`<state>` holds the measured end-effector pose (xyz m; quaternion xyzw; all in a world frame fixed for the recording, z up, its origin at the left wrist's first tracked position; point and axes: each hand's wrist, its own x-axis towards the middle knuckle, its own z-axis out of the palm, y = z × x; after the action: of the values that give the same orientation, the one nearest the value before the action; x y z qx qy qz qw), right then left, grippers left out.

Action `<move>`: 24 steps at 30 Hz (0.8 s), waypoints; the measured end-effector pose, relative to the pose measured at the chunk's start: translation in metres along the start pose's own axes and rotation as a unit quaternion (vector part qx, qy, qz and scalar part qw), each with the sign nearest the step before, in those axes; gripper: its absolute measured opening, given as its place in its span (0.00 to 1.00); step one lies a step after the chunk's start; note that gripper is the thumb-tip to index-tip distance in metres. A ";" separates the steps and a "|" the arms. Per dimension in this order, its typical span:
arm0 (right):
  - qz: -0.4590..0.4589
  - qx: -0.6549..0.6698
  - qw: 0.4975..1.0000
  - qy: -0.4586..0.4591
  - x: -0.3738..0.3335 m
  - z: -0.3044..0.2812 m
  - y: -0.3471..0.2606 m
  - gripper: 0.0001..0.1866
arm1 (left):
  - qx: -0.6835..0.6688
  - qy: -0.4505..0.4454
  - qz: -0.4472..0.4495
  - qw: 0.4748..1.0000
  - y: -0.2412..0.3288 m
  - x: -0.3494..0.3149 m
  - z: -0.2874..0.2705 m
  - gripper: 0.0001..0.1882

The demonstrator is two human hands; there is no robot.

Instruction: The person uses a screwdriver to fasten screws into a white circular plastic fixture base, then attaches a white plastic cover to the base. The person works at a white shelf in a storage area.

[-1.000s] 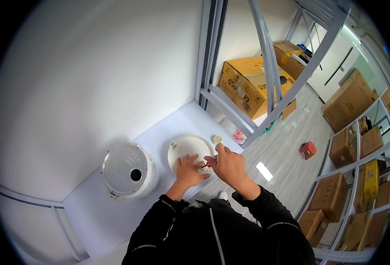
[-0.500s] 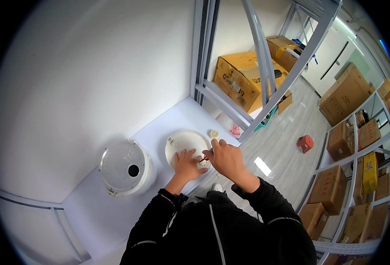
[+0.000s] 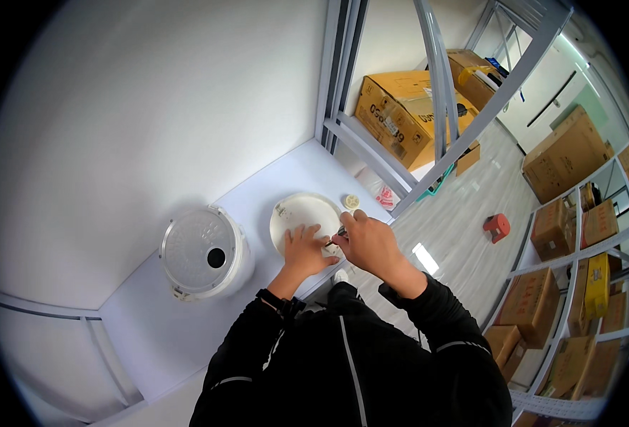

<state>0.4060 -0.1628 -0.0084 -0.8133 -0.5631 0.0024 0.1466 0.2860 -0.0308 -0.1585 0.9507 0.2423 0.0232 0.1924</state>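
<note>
A round white plate-like part (image 3: 300,208) lies flat on the pale tabletop, with small fittings at its edge. My left hand (image 3: 304,254) rests on its near side, fingers spread, pressing on it. Closed around a small screwdriver (image 3: 331,243) is my right hand (image 3: 368,245), at the right rim of the part. The screwdriver's thin dark shaft points down-left toward the left fingertips; the right fist hides most of its handle, and its tip is hard to make out. Just beyond the right hand sits a small round cream-coloured piece (image 3: 351,202).
On the left stands a white bucket-shaped container (image 3: 238,274) with a clear lid holding a dark round hole. Behind the table's right end rises a grey metal frame (image 3: 371,153) with a yellow-brown carton (image 3: 393,117). A red stool (image 3: 497,227) and shelves of cartons (image 3: 531,302) are to the right.
The view has shifted slightly, so the scene sits a little differently. My left hand stays spread on the white part; my right hand keeps the screwdriver at its rim, with a slightly turned wrist.
</note>
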 end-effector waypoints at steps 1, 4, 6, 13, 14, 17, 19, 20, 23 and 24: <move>-0.006 0.006 1.000 0.002 0.001 0.001 0.001 0.18 | 0.000 0.002 -0.003 1.000 0.000 0.001 -0.001 0.30; -0.020 0.024 1.000 0.003 0.002 0.004 0.005 0.18 | -0.003 -0.011 -0.012 1.000 0.002 0.002 -0.003 0.31; -0.020 0.039 0.999 0.001 0.003 0.003 0.005 0.18 | -0.013 -0.020 -0.016 1.000 0.002 0.003 -0.005 0.32; 0.012 0.123 0.989 0.079 0.003 -0.024 0.001 0.17 | -0.016 -0.039 -0.001 0.999 -0.001 0.006 -0.017 0.28; 0.020 0.136 0.986 0.096 0.003 -0.028 0.001 0.16 | -0.014 -0.040 0.002 0.999 -0.003 0.006 -0.018 0.25; 0.029 0.168 0.973 0.157 0.003 -0.043 0.004 0.17 | -0.023 -0.043 -0.002 0.999 -0.003 0.007 -0.024 0.19; 0.032 0.183 0.968 0.170 0.002 -0.047 0.011 0.17 | -0.050 -0.044 -0.024 0.997 -0.001 0.013 -0.028 0.16; 0.034 0.184 0.967 0.175 0.001 -0.048 0.015 0.17 | -0.051 -0.048 -0.040 0.997 0.000 0.015 -0.030 0.15; 0.035 0.192 0.961 0.198 -0.001 -0.049 0.023 0.17 | -0.043 -0.056 -0.072 0.995 0.003 0.018 -0.032 0.11; 0.035 0.196 0.958 0.207 -0.002 -0.049 0.025 0.17 | -0.034 -0.054 -0.074 0.995 0.002 0.016 -0.032 0.10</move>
<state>0.4370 -0.1842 0.0323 -0.7707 -0.4802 -0.0505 0.4158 0.2966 -0.0137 -0.1289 0.9232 0.2999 -0.0339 0.2381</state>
